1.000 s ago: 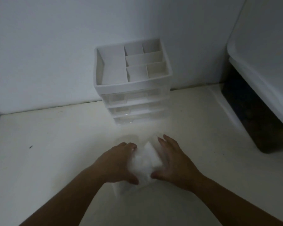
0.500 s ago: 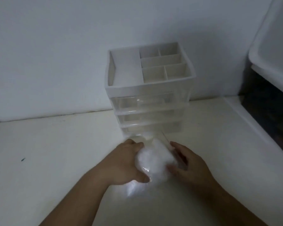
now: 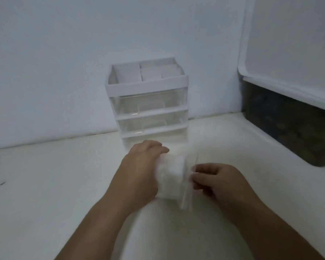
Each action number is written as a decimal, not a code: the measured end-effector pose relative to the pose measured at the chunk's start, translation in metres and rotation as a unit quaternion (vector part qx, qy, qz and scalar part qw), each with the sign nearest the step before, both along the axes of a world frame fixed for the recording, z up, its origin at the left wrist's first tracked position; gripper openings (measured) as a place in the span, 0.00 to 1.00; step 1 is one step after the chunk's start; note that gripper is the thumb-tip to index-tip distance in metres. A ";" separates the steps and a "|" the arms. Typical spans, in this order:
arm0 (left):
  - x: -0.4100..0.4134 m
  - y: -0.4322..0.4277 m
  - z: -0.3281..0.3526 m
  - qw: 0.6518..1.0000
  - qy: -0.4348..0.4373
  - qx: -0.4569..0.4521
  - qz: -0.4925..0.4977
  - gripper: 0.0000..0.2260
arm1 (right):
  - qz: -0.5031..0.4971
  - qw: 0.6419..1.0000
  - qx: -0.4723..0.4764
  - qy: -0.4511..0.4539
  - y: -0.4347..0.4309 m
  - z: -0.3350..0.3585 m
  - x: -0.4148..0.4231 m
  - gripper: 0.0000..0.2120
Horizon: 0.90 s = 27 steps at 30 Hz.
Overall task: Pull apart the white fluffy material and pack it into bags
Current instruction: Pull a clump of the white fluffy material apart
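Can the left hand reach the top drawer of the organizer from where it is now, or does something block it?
Probably yes. The left hand is pressing the white fluffy material just in front of the organizer, and nothing lies between it and the top drawer. It would have to release the material first.

The scene is dim and flat, with a cool grey cast on the wall (image 3: pixel 64 53). Shadows are soft and faint. The fluff (image 3: pixel 172 177) blurs into a pale smear. Wide-angle bending curves the edges.

The bag's (image 3: pixel 186 192) edge is blurred, perhaps pinched.
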<state>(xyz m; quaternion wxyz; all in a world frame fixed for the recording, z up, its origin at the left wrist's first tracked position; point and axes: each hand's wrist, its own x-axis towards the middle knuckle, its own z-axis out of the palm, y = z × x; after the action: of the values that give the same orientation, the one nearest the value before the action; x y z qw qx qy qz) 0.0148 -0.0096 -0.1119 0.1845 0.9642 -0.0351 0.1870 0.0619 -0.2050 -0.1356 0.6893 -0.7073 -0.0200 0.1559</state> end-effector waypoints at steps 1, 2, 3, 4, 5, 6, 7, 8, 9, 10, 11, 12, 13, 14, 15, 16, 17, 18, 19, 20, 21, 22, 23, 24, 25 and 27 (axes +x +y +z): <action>-0.002 -0.007 0.002 0.999 -0.027 -0.044 -0.013 0.28 | -0.006 0.999 0.038 0.038 -0.001 0.001 -0.005 0.06; -0.003 -0.013 0.004 0.995 -0.044 -0.091 -0.022 0.24 | -0.007 0.995 0.074 0.070 -0.001 0.002 -0.008 0.04; -0.005 -0.019 0.008 0.989 -0.051 -0.134 -0.025 0.17 | -0.003 0.991 0.102 0.092 -0.001 0.004 -0.011 0.04; -0.005 -0.025 0.012 0.985 -0.052 -0.162 -0.030 0.11 | 0.000 0.987 0.124 0.102 -0.001 0.007 -0.013 0.04; -0.006 -0.028 0.013 0.983 -0.046 -0.173 -0.032 0.06 | 0.003 0.984 0.141 0.107 0.000 0.009 -0.014 0.05; -0.006 -0.030 0.012 0.984 -0.038 -0.172 -0.036 0.02 | 0.005 0.983 0.151 0.103 0.001 0.009 -0.015 0.06; -0.007 -0.032 0.010 0.987 -0.032 -0.153 -0.033 0.07 | 0.006 0.984 0.153 0.094 0.002 0.010 -0.016 0.06; -0.008 -0.032 0.005 0.991 -0.031 -0.125 -0.031 0.12 | 0.008 0.986 0.148 0.081 0.004 0.010 -0.017 0.07; -0.010 -0.032 -0.001 0.994 -0.043 -0.097 -0.029 0.16 | 0.013 0.988 0.139 0.065 0.006 0.009 -0.018 0.08; -0.011 -0.032 -0.006 0.995 -0.064 -0.076 -0.032 0.18 | 0.020 0.991 0.126 0.047 0.008 0.008 -0.018 0.09; -0.012 -0.032 -0.010 0.994 -0.082 -0.066 -0.037 0.18 | 0.028 0.993 0.112 0.032 0.010 0.007 -0.018 0.10; -0.013 -0.032 -0.012 0.992 -0.098 -0.064 -0.042 0.16 | 0.037 0.994 0.099 0.021 0.011 0.007 -0.018 0.10; -0.013 -0.031 -0.013 0.991 -0.106 -0.065 -0.042 0.15 | 0.047 0.995 0.090 0.012 0.012 0.007 -0.018 0.09; -0.014 -0.029 -0.012 0.991 -0.110 -0.066 -0.040 0.13 | 0.058 0.995 0.085 0.004 0.012 0.008 -0.018 0.08; -0.014 -0.027 -0.012 0.991 -0.109 -0.074 -0.035 0.11 | 0.068 0.994 0.082 0.000 0.013 0.008 -0.017 0.07; -0.014 -0.025 -0.012 0.990 -0.107 -0.082 -0.034 0.10 | 0.074 0.994 0.081 -0.003 0.014 0.008 -0.017 0.08; -0.014 -0.023 -0.012 0.990 -0.104 -0.091 -0.035 0.09 | 0.078 0.993 0.085 -0.006 0.015 0.007 -0.016 0.08; -0.016 -0.023 -0.011 0.989 -0.103 -0.097 -0.035 0.09 | 0.081 0.992 0.091 -0.010 0.015 0.007 -0.017 0.09; -0.017 -0.023 -0.010 0.989 -0.103 -0.100 -0.032 0.08 | 0.086 0.992 0.096 -0.015 0.016 0.007 -0.018 0.09; -0.018 -0.023 -0.009 0.989 -0.106 -0.101 -0.028 0.08 | 0.090 0.991 0.098 -0.022 0.017 0.007 -0.018 0.10; -0.018 -0.023 -0.009 0.988 -0.109 -0.103 -0.023 0.09 | 0.091 0.990 0.099 -0.030 0.017 0.008 -0.019 0.11; -0.019 -0.024 -0.009 0.988 -0.109 -0.106 -0.016 0.09 | 0.089 0.990 0.098 -0.039 0.018 0.009 -0.020 0.11; -0.020 -0.024 -0.008 0.988 -0.109 -0.107 -0.010 0.09 | 0.083 0.991 0.097 -0.049 0.018 0.010 -0.021 0.10; -0.021 -0.024 -0.007 0.989 -0.107 -0.106 -0.004 0.08 | 0.075 0.991 0.093 -0.061 0.017 0.012 -0.023 0.08; -0.023 -0.025 -0.005 0.989 -0.103 -0.107 0.001 0.06 | 0.066 0.991 0.088 -0.073 0.018 0.013 -0.025 0.07; -0.024 -0.027 -0.001 0.988 -0.103 -0.117 0.011 0.04 | 0.056 0.991 0.070 -0.096 0.018 0.015 -0.028 0.05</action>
<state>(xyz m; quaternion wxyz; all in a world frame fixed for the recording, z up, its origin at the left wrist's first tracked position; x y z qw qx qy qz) -0.0096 -0.0366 -0.1125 0.2896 0.9117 -0.0213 0.2906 0.0336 -0.1875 -0.1205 0.7220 -0.6669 -0.1368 0.1236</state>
